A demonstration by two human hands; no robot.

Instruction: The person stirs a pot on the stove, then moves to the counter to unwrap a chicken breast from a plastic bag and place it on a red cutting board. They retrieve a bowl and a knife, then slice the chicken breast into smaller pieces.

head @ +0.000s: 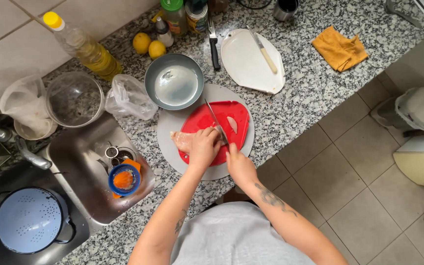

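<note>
A raw chicken breast lies on a red cutting board, which rests on a round grey board. My left hand presses down on the chicken. My right hand grips the handle of a knife, whose blade points away across the red board beside the meat. A small pale cut piece lies on the red board to the right of the blade.
A grey bowl stands behind the boards. A white board carries a second knife. A black-handled knife, two lemons, an oil bottle, a glass bowl, a plastic bag, an orange cloth and a sink surround them.
</note>
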